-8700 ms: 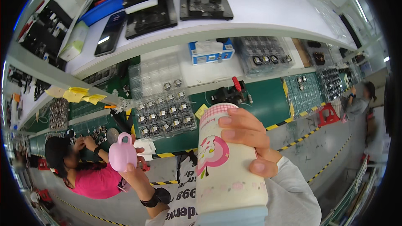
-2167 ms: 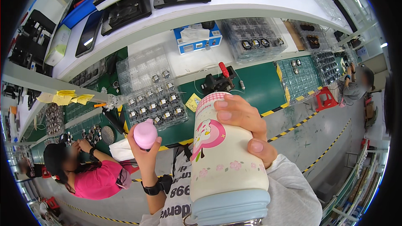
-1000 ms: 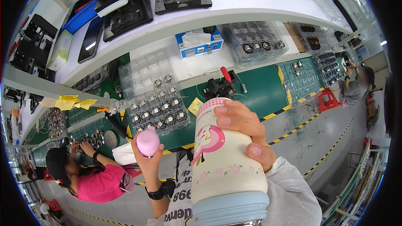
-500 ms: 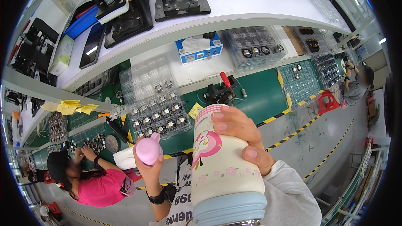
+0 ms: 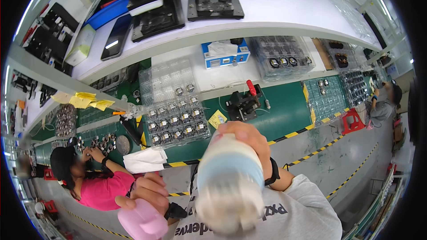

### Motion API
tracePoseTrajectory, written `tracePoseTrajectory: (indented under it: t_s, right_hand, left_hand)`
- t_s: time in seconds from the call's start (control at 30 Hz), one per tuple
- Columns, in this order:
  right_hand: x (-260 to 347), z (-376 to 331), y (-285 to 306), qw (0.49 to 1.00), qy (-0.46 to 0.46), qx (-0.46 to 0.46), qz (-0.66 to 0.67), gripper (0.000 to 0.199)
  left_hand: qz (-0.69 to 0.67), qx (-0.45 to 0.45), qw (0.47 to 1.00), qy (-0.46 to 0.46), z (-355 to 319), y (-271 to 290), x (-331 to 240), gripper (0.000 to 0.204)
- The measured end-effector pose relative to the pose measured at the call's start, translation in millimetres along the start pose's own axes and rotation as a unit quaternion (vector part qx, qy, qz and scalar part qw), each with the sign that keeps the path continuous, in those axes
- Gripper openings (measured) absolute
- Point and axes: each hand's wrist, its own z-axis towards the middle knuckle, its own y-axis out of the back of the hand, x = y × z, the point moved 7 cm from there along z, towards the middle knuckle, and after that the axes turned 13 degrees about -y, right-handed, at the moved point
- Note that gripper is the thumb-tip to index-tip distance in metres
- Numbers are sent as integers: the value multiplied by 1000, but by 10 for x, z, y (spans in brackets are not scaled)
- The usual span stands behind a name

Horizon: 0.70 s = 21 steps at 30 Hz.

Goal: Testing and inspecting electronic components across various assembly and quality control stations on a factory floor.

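A pink bottle cap (image 5: 141, 222) is gripped in my left hand (image 5: 150, 190), low in the view, with the fingers curled over it. My right hand (image 5: 252, 140) is wrapped round a cream thermos bottle (image 5: 224, 147) with a light blue band near its mouth. The bottle is tilted, its mouth end pointing toward me and smeared by motion, so I cannot make out the opening. Most of its printed side is out of sight.
Beyond the bottle, a green bench (image 5: 284, 106) carries a clear tray of small round parts (image 5: 178, 120), a black fixture with a red handle (image 5: 243, 103) and a blue box (image 5: 226, 54). A white shelf (image 5: 275, 0) holds black presses. A person in pink (image 5: 104, 191) works at left.
The bottle has been tipped up, so its mouth end now faces me and its printed side has turned away. My left hand has dropped lower and slightly left with the pink cap.
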Motion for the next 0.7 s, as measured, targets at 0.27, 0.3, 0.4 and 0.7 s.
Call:
tracePoseTrajectory:
  t_s: [0.27,0.3,0.4,0.7]
  right_hand:
    - [-597,-245,-207,946,-292,85,-114,89]
    - [-593,-246,-232,942,-296,98,-126,88]
    - [-579,-245,-265,933,-303,122,-154,84]
    - [-586,-267,-282,931,-330,106,-112,77]
  left_hand:
    - [281,206,936,-52,252,-399,148,41]
    - [283,205,935,-54,258,-409,126,41]
    - [433,255,861,-78,221,-471,80,37]
    - [445,353,815,-117,-41,-479,304,25]
